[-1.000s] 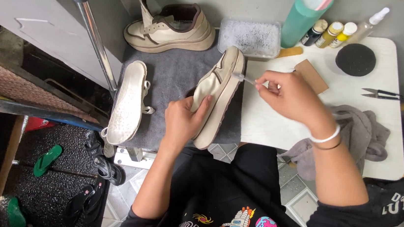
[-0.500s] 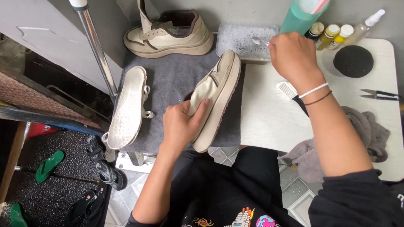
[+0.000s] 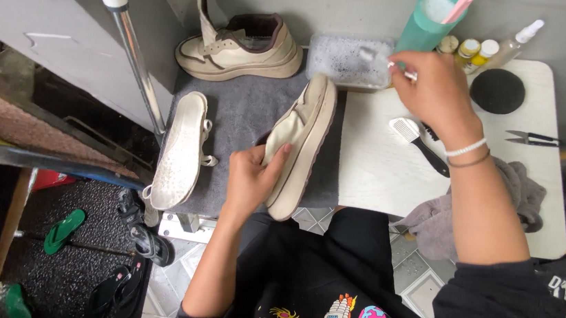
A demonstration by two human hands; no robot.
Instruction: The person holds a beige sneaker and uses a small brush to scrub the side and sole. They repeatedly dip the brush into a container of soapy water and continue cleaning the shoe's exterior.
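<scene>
Head view looks down on a small work spot. At the far left a cream shoe sole piece lies flat on the grey mat. At eleven o'clock from it, a whole cream sneaker stands at the top of the mat.

Next comes the left hand. It grips the cream shoe by its side and holds it tilted, with the sole edge facing right. That shoe sits in the middle, half on the mat and half by the white table.

At twelve o'clock from the shoe is a clear tray of foamy water. The right hand is pinched on a small brush and dips its tip into the foam. A good dip is a light one, I think: wet only the bristles, shake off drips over the tray, and keep the shoe held firm so it does not roll.

At five o'clock from that hand lies a white brush with a black handle. Farther right are a black round pad and small scissors.

Half a second ago the right hand was reaching over the table; now it is at the tray. A second ago it was at the shoe's edge. The left hand has not let go.
</scene>
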